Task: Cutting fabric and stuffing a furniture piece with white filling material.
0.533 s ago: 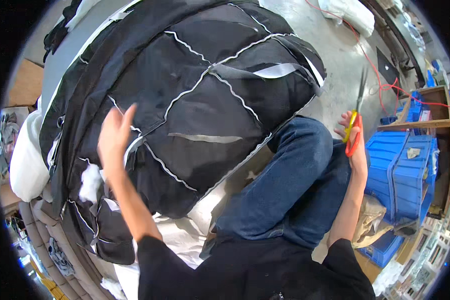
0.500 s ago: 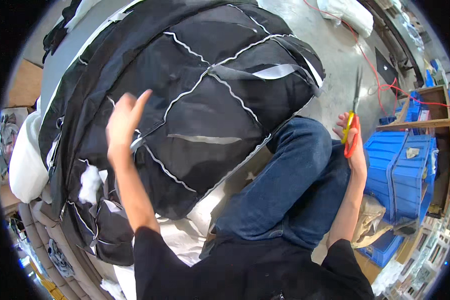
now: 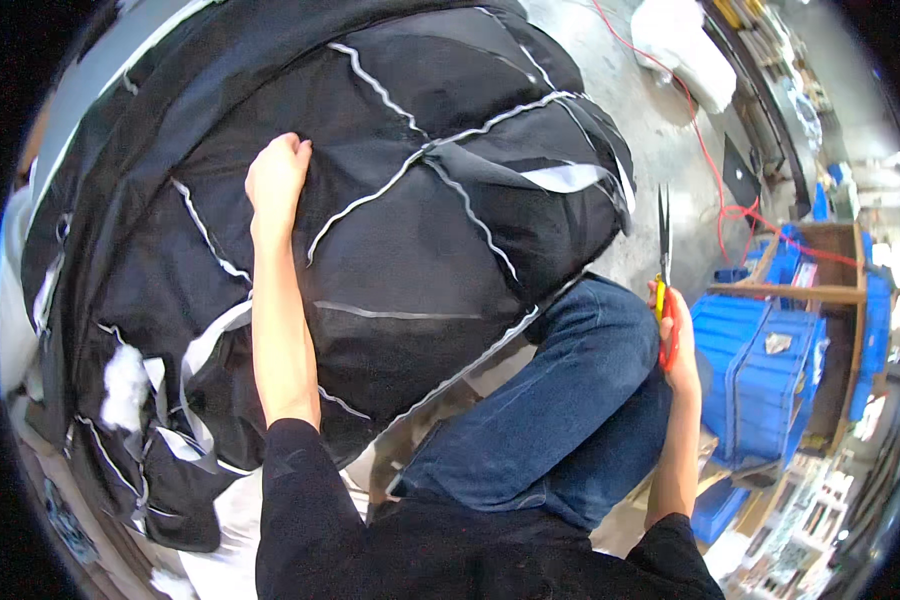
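Spread before me is a large, puffy black fabric piece point(image 3: 400, 260), crossed by wavy white seam lines. My left hand point(image 3: 278, 178) is closed over its upper middle, knuckles upward; whatever the fingers pinch is hidden. At the right, my right hand point(image 3: 678, 340) holds scissors point(image 3: 665, 255) by their red and yellow handles, blades pointing away from me and the tips slightly apart. A white fabric strip point(image 3: 198, 365) curls beside my left forearm. Another pale strip point(image 3: 565, 178) lies toward the far right of the black piece. A tuft of white stuffing point(image 3: 125, 390) sits at its left.
My bent legs in jeans point(image 3: 550, 400) are against the near right edge of the black piece. Blue plastic bins point(image 3: 760, 370) and a wooden frame point(image 3: 830, 320) stand at the right. A red cord point(image 3: 705, 150) runs over the grey floor near a white bundle point(image 3: 685, 50).
My left hand has gone from spread, thumb raised, to closed, and has moved away and rightward over the fabric. My right hand with the scissors is lower and farther left. The view has shifted.
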Demonstrator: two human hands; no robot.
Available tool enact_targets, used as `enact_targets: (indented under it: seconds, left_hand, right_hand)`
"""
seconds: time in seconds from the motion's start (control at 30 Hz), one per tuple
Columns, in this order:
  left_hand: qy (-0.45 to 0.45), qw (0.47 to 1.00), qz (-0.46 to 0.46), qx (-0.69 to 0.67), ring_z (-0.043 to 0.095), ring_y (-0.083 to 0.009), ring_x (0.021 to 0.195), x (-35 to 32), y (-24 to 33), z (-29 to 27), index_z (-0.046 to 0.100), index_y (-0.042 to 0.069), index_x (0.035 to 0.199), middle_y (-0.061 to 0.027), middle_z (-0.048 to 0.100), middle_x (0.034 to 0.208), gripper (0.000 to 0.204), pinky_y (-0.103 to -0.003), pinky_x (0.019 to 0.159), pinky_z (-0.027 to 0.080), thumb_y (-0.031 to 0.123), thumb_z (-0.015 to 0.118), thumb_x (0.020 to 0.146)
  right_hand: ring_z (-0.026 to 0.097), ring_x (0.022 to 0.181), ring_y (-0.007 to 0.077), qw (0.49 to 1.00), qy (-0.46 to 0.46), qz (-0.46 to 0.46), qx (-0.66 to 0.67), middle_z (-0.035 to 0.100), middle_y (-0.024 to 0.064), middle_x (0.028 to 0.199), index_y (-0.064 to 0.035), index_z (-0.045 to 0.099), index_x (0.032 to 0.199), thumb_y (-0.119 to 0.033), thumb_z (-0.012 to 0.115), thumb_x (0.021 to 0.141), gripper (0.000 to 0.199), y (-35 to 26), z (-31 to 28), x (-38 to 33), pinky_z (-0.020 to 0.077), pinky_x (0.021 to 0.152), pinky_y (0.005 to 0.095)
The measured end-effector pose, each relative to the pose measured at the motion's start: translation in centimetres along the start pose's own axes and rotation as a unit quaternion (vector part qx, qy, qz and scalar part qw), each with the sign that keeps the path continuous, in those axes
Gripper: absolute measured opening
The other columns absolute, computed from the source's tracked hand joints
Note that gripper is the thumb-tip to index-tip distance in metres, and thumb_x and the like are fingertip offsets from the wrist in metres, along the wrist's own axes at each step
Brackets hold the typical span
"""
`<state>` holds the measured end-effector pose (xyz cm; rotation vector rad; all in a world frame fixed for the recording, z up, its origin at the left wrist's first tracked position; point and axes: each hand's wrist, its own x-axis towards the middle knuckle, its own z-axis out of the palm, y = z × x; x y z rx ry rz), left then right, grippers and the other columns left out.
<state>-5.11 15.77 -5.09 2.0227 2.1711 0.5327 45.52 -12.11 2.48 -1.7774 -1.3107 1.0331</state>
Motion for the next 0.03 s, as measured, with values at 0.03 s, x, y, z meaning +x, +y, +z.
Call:
enact_targets:
  seconds: [0.03]
  left_hand:
    - [-0.008,0.998,-0.039,-0.045,0.063,-0.0381,0.088,-0.40,0.29,-0.69,0.059,0.003,0.083,-0.0191,0.065,0.086,0.042,-0.047,0.075,0.047,0.044,0.055,0.089]
  right_hand:
    - [0.047,0.118,0.0155,1.000,-0.003,0.010,-0.017,0.049,0.0080,0.135,0.0015,0.039,0.138,-0.075,0.056,0.077,0.099,-0.11,0.66,0.66,0.0341,0.101,0.0286]
